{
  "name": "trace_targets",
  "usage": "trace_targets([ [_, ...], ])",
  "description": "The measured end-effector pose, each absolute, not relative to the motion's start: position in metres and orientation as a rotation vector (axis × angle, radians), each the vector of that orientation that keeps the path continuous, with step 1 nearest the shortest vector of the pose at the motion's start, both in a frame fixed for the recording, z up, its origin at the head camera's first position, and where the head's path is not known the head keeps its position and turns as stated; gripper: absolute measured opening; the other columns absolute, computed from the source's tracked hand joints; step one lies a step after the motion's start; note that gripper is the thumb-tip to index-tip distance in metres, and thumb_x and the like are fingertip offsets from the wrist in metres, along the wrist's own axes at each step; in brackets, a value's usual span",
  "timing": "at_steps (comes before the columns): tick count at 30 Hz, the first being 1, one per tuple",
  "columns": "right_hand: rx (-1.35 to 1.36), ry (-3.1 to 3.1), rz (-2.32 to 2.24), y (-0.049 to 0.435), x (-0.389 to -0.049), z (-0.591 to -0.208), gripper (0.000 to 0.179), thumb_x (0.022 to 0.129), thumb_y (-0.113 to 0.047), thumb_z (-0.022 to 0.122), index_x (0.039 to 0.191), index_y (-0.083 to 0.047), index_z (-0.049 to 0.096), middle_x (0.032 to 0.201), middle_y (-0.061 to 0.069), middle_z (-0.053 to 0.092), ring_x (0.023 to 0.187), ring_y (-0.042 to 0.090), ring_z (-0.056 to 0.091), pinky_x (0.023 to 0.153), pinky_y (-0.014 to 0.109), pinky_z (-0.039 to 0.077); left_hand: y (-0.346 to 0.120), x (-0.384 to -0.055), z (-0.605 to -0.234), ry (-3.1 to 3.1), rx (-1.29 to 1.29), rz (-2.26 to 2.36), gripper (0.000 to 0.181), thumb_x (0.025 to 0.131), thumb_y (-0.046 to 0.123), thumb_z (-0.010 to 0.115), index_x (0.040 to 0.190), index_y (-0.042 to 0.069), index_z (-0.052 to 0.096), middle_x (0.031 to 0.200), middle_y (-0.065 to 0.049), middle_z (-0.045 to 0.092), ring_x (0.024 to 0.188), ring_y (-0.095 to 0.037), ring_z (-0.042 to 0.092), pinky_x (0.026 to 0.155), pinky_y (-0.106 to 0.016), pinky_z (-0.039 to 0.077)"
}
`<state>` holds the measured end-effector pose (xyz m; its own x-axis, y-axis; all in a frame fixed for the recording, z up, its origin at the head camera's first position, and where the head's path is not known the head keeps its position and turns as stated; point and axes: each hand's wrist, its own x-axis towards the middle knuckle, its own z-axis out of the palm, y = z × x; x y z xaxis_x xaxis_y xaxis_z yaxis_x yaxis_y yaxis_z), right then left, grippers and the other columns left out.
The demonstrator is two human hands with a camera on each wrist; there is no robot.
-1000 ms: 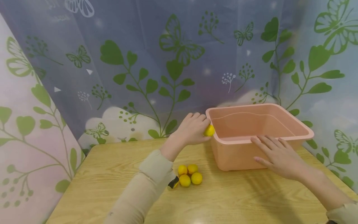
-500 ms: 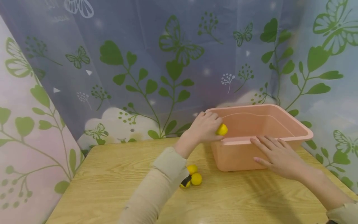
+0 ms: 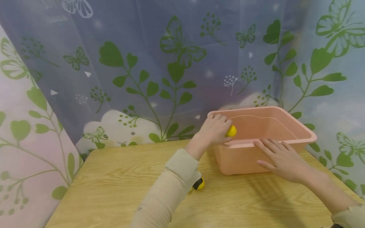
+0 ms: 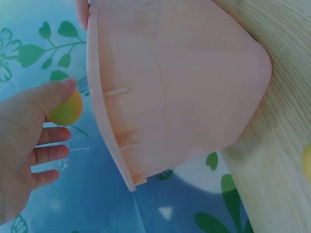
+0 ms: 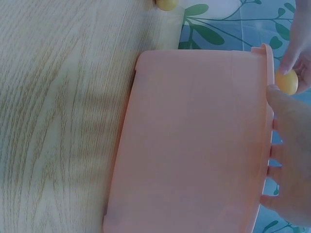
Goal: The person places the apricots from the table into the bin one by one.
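Note:
In the head view my left hand (image 3: 214, 130) holds a small yellow lemon (image 3: 232, 131) over the left end of a pink plastic basin (image 3: 242, 161). The left wrist view has thumb and index finger on the lemon (image 4: 68, 109), just above the basin's rim (image 4: 97, 73), while the other fingers stand apart from it. My right hand (image 3: 280, 161) rests on the basin's front rim, its fingers reaching over the edge fairly straight and its thumb against the outside. The basin's floor is largely hidden by its front wall.
More lemons (image 3: 201, 183) lie on the wooden table (image 3: 119, 183), mostly hidden behind my left forearm. A patterned cloth (image 3: 142, 79) with leaves and butterflies hangs close behind the table and at both sides.
My left hand has carried the lemon rightward, from beside the basin's left edge to over its opening. The left forearm now covers most of the table lemons. The right hand stays put.

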<state>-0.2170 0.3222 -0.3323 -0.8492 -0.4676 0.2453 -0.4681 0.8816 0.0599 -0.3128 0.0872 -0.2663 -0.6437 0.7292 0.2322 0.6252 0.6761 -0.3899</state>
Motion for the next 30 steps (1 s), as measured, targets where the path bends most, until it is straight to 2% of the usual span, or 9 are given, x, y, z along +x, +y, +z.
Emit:
trace_targets([
  [5,0.732,-2.786,0.011,0.319,-0.218,-0.333,0.067,0.094,-0.044,0.048,0.145,-0.006,0.028,0.143,0.023,0.032,0.129,0.043,0.028,0.098,0.062,0.021,0.087,-0.313,-0.267,-2.538,-1.016,0.413,0.049,0.089,0.056,0.047,0.121,0.020,0.052,0.109,0.004,0.054,0.105,-0.017,0.048,0.086,-0.040,0.032],
  [9,0.739,-2.779,0.019,0.318,-0.219,-0.333,0.067,0.093,-0.043,0.049,0.145,-0.007,0.028,0.143,0.023,0.032,0.128,0.043,0.028,0.098,0.061,0.020,0.083,-0.312,-0.265,-2.544,-1.000,0.442,0.055,0.089,0.059,0.044,0.127,0.021,0.050,0.116,0.004,0.053,0.113,-0.017,0.046,0.095,-0.039,0.032],
  [14,0.746,-2.770,0.006,0.318,-0.220,-0.333,0.069,0.093,-0.044,0.049,0.147,-0.009,0.023,0.143,0.023,0.032,0.128,0.043,0.029,0.097,0.061,0.021,0.074,-0.309,-0.264,-2.500,-1.027,0.457,0.051,0.089,0.058,0.044,0.123,0.020,0.054,0.114,0.004,0.055,0.112,-0.015,0.047,0.102,-0.035,0.028],
  [18,0.747,-2.762,0.008,0.318,-0.220,-0.333,0.070,0.093,-0.043,0.049,0.148,-0.011,0.021,0.142,0.023,0.032,0.128,0.043,0.029,0.097,0.061,0.021,0.061,-0.304,-0.267,-2.443,-1.044,0.416,0.046,0.089,0.057,0.046,0.114,0.020,0.057,0.106,0.004,0.056,0.102,-0.015,0.050,0.091,-0.033,0.036],
  [21,0.745,-2.758,0.018,0.318,-0.220,-0.333,0.070,0.093,-0.042,0.050,0.148,-0.012,0.019,0.142,0.024,0.032,0.127,0.044,0.029,0.097,0.061,0.020,0.048,-0.300,-0.271,-2.385,-1.050,0.373,0.042,0.088,0.056,0.049,0.105,0.019,0.059,0.096,0.005,0.056,0.091,-0.014,0.051,0.077,-0.030,0.039],
  [23,0.738,-2.757,0.033,0.318,-0.220,-0.334,0.070,0.093,-0.041,0.050,0.149,-0.013,0.019,0.142,0.025,0.032,0.127,0.044,0.029,0.098,0.061,0.019,0.038,-0.298,-0.274,-2.343,-1.051,0.350,0.040,0.087,0.055,0.051,0.102,0.018,0.060,0.093,0.005,0.056,0.086,-0.014,0.051,0.077,-0.030,0.039],
  [30,0.718,-2.758,0.042,0.320,-0.218,-0.335,0.069,0.093,-0.042,0.051,0.147,-0.009,0.024,0.142,0.025,0.031,0.127,0.044,0.029,0.100,0.061,0.017,0.007,-0.295,-0.290,-2.357,-1.041,0.286,0.040,0.086,0.053,0.056,0.105,0.018,0.061,0.099,0.003,0.060,0.092,-0.018,0.054,0.083,-0.033,0.040],
])
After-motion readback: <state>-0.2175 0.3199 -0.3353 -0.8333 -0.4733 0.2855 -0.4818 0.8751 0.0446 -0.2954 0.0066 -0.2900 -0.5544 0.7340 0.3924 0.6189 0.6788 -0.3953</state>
